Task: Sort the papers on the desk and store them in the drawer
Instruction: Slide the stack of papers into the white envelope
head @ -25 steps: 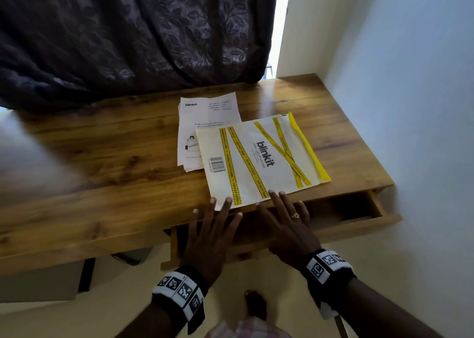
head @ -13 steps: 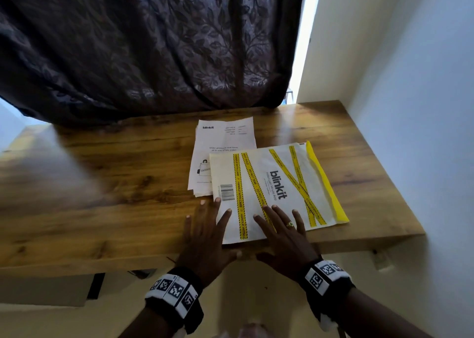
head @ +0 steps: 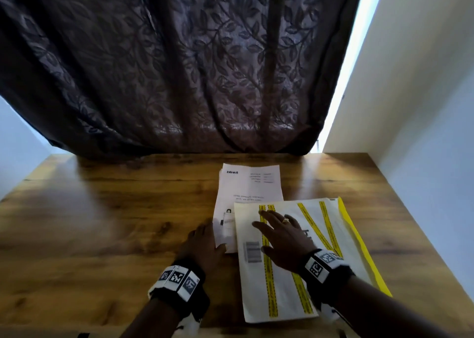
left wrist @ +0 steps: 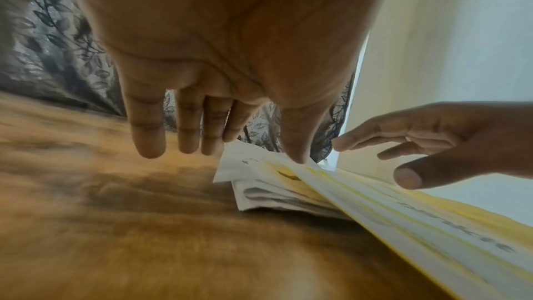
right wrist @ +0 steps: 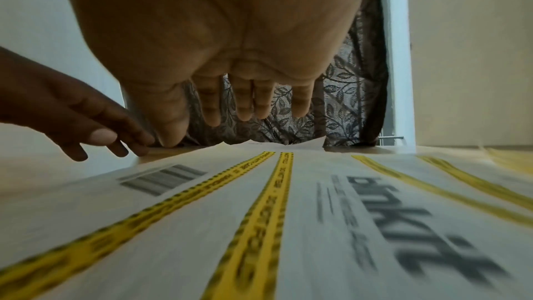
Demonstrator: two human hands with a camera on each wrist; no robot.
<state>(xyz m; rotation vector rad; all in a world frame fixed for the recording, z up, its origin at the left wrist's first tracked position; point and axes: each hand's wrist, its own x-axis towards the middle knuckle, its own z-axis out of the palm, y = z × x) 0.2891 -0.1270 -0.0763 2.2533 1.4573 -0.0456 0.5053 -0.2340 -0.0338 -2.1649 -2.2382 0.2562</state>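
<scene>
While your right hand (head: 283, 245) hovers flat over the white envelope (head: 284, 286), its fingers are straight and spread and hold nothing; in the right wrist view the fingertips (right wrist: 212, 118) hang above the printed face, and whether they touch it cannot be told. Your left hand (head: 202, 245) sits just to the left, fingers relaxed and pointing down at the near left edge of the stack of white sheets (head: 246, 191). In the left wrist view your thumb (left wrist: 297, 145) reaches the top of those sheets where the envelope's edge overlaps them, but nothing is pinched or curled around.

You have the envelope lying flat on the wooden desk (head: 115, 222), crossed by yellow tape stripes (head: 268, 281), with a barcode label (head: 252, 252) near your right thumb and a dark printed logo partly under your wrist. A yellow sheet (head: 359, 248) shows from beneath its right edge. The envelope covers the near right corner of the white sheets, which lie farther back on the desk and carry a small logo at the top.

Both your wrists wear black bands with square black-and-white markers (head: 177, 277). A ring (head: 285, 220) sits on a finger of your right hand. Behind the desk hangs a dark leaf-patterned curtain (head: 179, 68), and a pale wall (head: 423, 94) stands to the right.
</scene>
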